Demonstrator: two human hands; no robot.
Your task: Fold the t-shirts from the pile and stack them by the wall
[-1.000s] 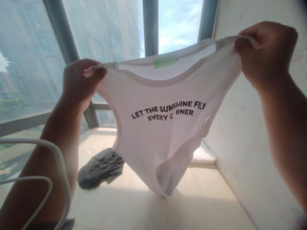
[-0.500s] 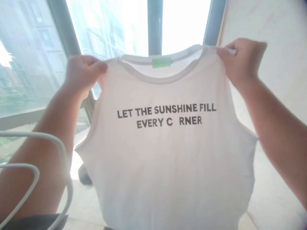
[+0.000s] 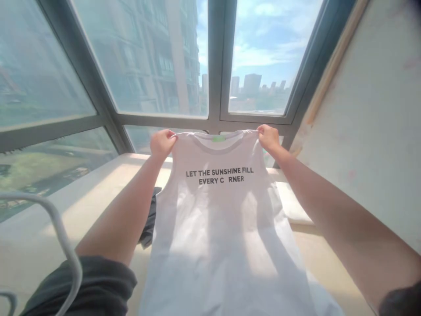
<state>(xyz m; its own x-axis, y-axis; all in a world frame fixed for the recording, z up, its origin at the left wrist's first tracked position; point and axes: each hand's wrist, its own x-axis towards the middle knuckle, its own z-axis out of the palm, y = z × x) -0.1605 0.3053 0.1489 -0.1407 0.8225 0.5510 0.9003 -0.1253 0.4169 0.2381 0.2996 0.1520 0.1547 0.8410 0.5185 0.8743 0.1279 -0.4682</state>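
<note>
A white sleeveless T-shirt (image 3: 210, 219) is stretched out between my hands, its printed side facing me. Dark letters across the chest read "LET THE SUNSHINE FILL EVERY C RNER", and a green label sits inside the neckline. My left hand (image 3: 163, 142) pinches the left shoulder of the shirt. At the other shoulder, my right hand (image 3: 269, 138) is closed on the fabric. Both arms reach forward, and the lower part of the shirt hangs toward me and runs out of the bottom of the view.
Windows with grey frames (image 3: 215, 66) rise ahead over a pale sill or surface (image 3: 108, 193). Some dark cloth (image 3: 151, 219) lies left of the shirt, and a white item (image 3: 294, 206) rests on the right. A white curved tube or cable (image 3: 62, 228) crosses the lower left. A pale wall (image 3: 371, 131) stands right.
Both hands have moved forward, away from me, carrying the shirt with them. The shirt appears lower and smaller, and more of the windows and pale surface shows.
</note>
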